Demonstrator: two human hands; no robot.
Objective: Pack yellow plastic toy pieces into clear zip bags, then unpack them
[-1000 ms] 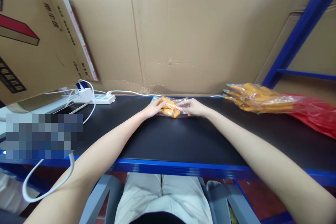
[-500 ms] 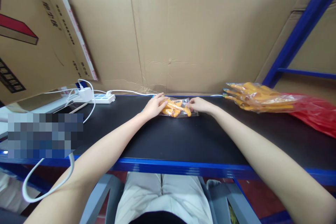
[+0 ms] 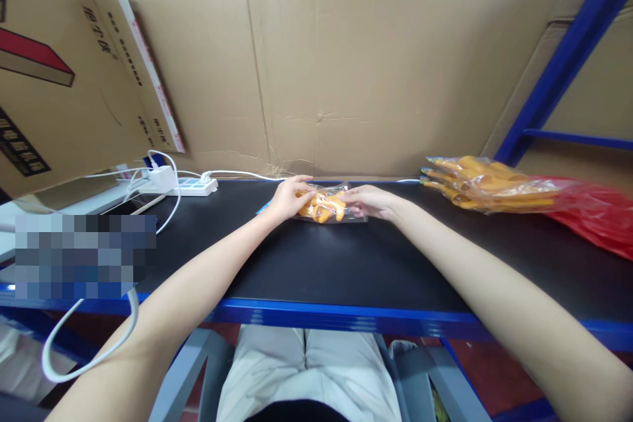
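Observation:
A clear plastic bag (image 3: pixel 324 206) with orange-yellow pieces in it lies flat on the black tabletop in front of me. The exact kind of pieces is hard to make out through the shiny film. My left hand (image 3: pixel 291 198) rests on the bag's left part, fingers stretched out and thumb apart. A blue corner of the bag shows beside the left wrist. At the bag's right end, my right hand (image 3: pixel 368 201) has its fingers closed on the film; the fingertips are partly hidden.
To the right lie stacked clear bags of orange-yellow pieces (image 3: pixel 487 184) beside a red plastic bag (image 3: pixel 593 208). At left are a white power strip (image 3: pixel 198 186), cables and a blurred-out patch. Cardboard (image 3: pixel 356 66) walls the back; a blue edge (image 3: pixel 346 315) runs along the front.
The bag has shifted slightly left, with more of its blue end showing by my left wrist. My right hand has moved a little left with it.

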